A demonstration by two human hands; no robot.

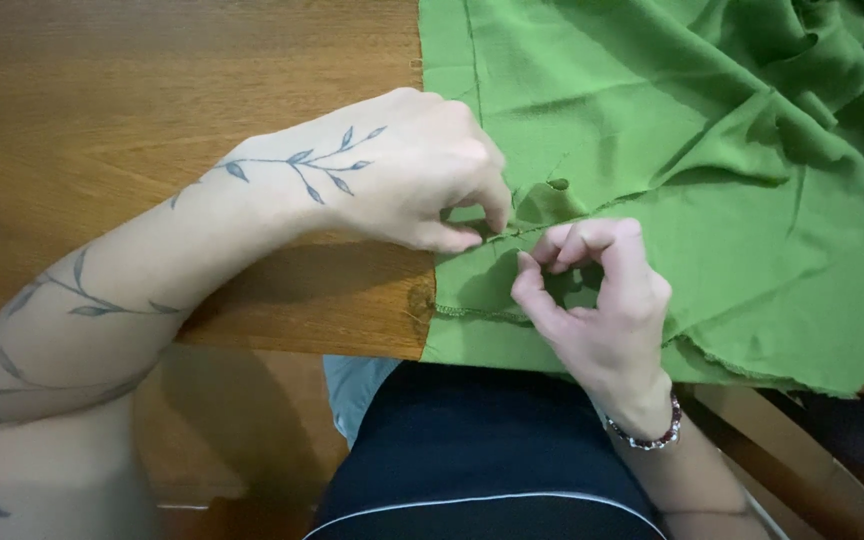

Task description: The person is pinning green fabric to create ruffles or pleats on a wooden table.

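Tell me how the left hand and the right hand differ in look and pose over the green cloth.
The left hand comes in from the wooden table side, back up, with a leaf tattoo; the right hand comes up from the near table edge and shows no tattoo. The right wrist wears a beaded bracelet; the left wrist is bare. Both pinch the same fold of the green cloth with their fingers.

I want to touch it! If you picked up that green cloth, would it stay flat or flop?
The green cloth would probably flop: it already lies in soft folds. It looks thin and light. Its cut edge seems to fray, so tugging may loosen threads.
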